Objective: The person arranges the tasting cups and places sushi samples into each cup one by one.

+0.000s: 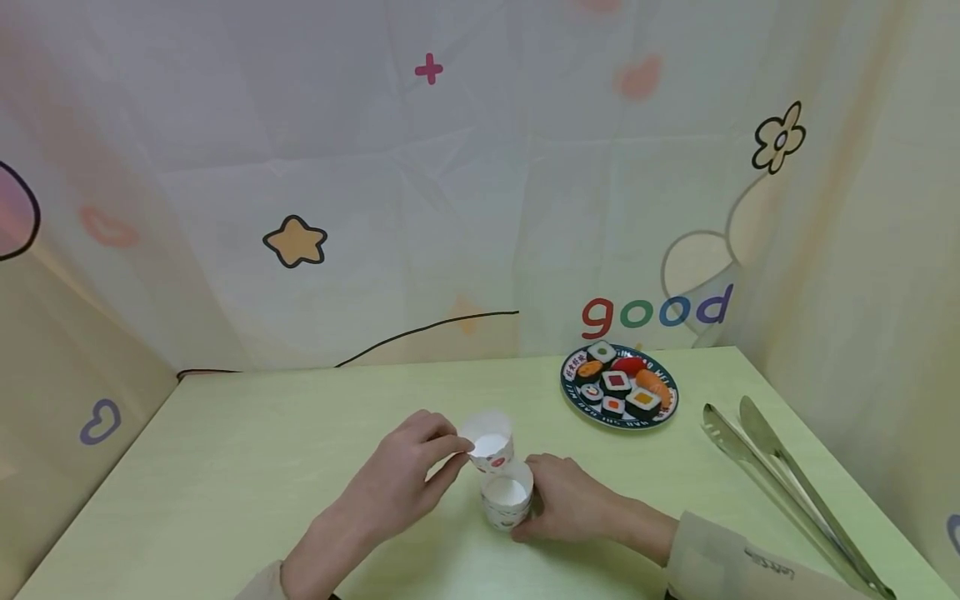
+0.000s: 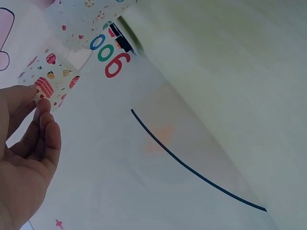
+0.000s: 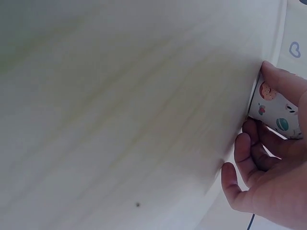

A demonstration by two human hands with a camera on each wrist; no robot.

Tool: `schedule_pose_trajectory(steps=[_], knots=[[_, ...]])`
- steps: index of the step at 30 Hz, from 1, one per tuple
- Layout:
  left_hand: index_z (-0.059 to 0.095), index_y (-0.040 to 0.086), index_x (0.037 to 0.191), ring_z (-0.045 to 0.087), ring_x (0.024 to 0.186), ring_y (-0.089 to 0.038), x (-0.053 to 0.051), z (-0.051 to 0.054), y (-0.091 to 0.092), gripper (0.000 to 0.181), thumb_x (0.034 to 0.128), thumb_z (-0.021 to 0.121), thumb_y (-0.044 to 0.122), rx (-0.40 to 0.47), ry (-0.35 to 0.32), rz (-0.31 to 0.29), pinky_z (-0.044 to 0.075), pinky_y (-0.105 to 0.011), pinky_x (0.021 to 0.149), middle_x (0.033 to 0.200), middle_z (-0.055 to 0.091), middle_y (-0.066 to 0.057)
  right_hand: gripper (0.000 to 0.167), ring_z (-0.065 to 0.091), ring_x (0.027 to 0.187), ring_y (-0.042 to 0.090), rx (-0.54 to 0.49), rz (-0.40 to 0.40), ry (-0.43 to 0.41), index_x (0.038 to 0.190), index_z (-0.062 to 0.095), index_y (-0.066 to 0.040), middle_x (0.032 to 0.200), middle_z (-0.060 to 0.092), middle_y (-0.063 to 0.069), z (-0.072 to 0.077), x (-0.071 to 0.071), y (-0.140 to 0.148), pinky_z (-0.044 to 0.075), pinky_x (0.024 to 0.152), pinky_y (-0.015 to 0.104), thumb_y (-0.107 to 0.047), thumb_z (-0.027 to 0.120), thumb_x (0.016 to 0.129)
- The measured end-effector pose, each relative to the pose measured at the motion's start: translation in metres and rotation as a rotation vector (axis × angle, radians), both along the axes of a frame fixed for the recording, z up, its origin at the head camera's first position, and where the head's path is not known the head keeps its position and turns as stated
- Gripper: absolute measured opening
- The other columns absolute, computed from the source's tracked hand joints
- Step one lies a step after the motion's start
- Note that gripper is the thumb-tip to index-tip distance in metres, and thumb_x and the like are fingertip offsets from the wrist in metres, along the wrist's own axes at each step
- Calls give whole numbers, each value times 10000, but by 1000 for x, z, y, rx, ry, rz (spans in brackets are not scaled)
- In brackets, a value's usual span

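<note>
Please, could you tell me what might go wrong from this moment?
1. The left hand pinches a small white paper cup with colourful printed pictures by its fingertips; it might slip or bend.
2. In the head view, this cup overlaps the similar white printed paper cup held in the right hand; they might bump together.
3. The pale right sleeve appears close to the long silver metal tongs, so that arm might nudge them.

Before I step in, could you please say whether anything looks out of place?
Nothing stands out; I see no spill or damage. The left hand pinches a paper cup, the right hand holds another cup, and the plate and tongs rest on the table.
</note>
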State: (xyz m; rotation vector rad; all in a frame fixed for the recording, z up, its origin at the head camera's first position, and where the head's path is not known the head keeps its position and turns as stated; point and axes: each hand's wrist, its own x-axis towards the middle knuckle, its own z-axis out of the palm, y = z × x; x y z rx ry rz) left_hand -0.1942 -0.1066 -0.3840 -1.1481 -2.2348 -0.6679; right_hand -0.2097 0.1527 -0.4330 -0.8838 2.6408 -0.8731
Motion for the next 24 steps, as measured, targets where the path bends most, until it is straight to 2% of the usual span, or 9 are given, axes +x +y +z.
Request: schedule_pose_trajectory(steps=[6, 13, 24], knots=[[786, 82, 950, 561, 850, -121, -2, -3, -6, 148, 840, 828, -7, 10, -4, 25, 495, -203, 705, 906, 625, 43, 543, 552, 959, 119, 14, -12, -2, 1207, 654, -128, 1064, 627, -80, -1, 2, 1, 475, 862, 400, -339, 913, 779], [782, 63, 938, 567, 835, -129, -6, -8, -12, 173, 812, 835, -43, 11, 13, 48, 500, -210, 698, 890, 630, 27, 568, 565, 1022, 150, 8, -8, 10, 1219, 653, -107, 1087, 628, -66, -1, 6, 4, 459, 931, 486, -345, 914, 775], [788, 52, 928, 563, 818, -142, -11, -14, -23, 127, 832, 827, -22, -89, -56, 128, 505, -237, 689, 874, 624, 9, 544, 564, 977, 112, 5, -6, 8, 1183, 649, -112, 1065, 625, -90, 1, 13, 8, 489, 913, 424, -344, 918, 770]])
